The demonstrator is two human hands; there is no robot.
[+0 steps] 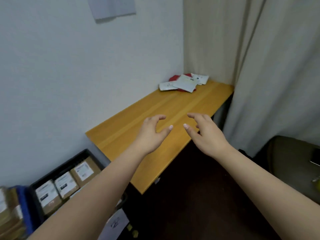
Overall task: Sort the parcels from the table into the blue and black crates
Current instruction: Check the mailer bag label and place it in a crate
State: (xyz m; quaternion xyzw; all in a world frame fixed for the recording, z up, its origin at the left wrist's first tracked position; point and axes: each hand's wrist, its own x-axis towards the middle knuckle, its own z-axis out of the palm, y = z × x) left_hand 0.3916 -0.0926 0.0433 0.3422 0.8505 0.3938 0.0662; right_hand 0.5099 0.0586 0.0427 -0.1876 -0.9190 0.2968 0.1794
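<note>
**A:** How far along did the sorting look at that moment?

**B:** Well on, I'd judge. The black crate [57,170] on the floor, left of the worktop [155,122], already held a row of brown boxed parcels [65,184] with white labels. The blue crate [23,201] sat at the far left edge of the view, mostly cut off, with more brown parcels [7,213] stacked in it.

**A:** And what was left?

**B:** One small heap of parcels [183,83] at the far end of the worktop, in the corner by the wall and the curtain [277,66]: white flat mailers lying over something red. How many were in it I couldn't tell, perhaps a handful.

**A:** The hands?

**B:** Both held nothing. The left hand [152,131] and the right hand [205,131] hovered near each other above the middle of the worktop, fingers loosely curved, thumbs pointing toward one another, well short of the heap.

**A:** So the next move?

**B:** Probably a reach forward to that heap, then deciding which crate each mailer belonged in. The soft mailers overlapped, so lifting one alone might have dragged its neighbours.
</note>
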